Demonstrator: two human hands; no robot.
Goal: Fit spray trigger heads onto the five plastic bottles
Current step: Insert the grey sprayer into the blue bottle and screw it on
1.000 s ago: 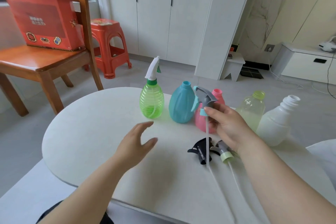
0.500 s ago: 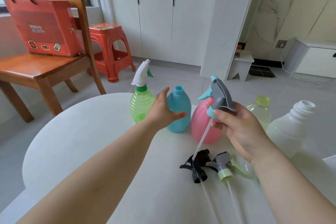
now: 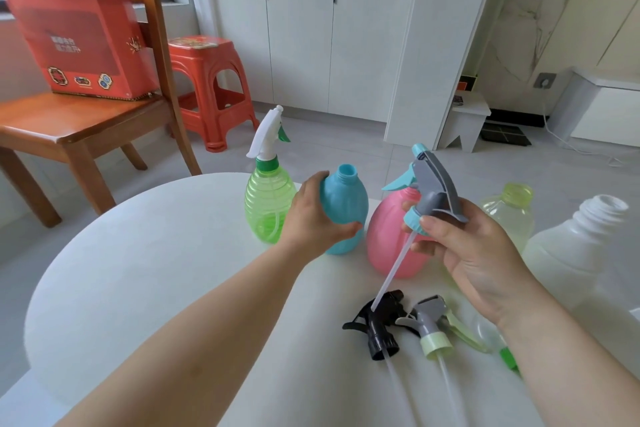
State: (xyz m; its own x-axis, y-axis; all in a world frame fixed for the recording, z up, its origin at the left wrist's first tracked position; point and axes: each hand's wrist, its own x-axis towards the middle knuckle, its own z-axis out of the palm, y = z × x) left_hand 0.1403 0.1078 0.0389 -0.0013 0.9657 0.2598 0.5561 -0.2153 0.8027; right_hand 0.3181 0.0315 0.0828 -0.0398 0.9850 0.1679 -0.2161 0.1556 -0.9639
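Note:
Several bottles stand in a row on the white table (image 3: 138, 270). The green bottle (image 3: 265, 204) at the left carries a white trigger head. My left hand (image 3: 315, 215) grips the open-necked blue bottle (image 3: 346, 204). To its right stand the pink bottle (image 3: 388, 239), the pale yellow bottle (image 3: 512, 211) and the white bottle (image 3: 581, 253), the last two open at the neck. My right hand (image 3: 464, 246) holds the grey and teal trigger head (image 3: 429, 187) above the pink bottle, its tube hanging down. A black trigger head (image 3: 377, 326) and a grey and pale green trigger head (image 3: 433, 326) lie on the table.
A green-tipped clear trigger head (image 3: 498, 343) lies partly under my right forearm. Beyond the table's left edge stand a wooden chair (image 3: 86, 121) with a red box (image 3: 76, 42) on it and a red plastic stool (image 3: 207, 80). White cabinets line the back wall.
My left hand reached forward from above the table and closed around the blue bottle. My right hand lifted the grey and teal trigger head higher, raising its tube off the table.

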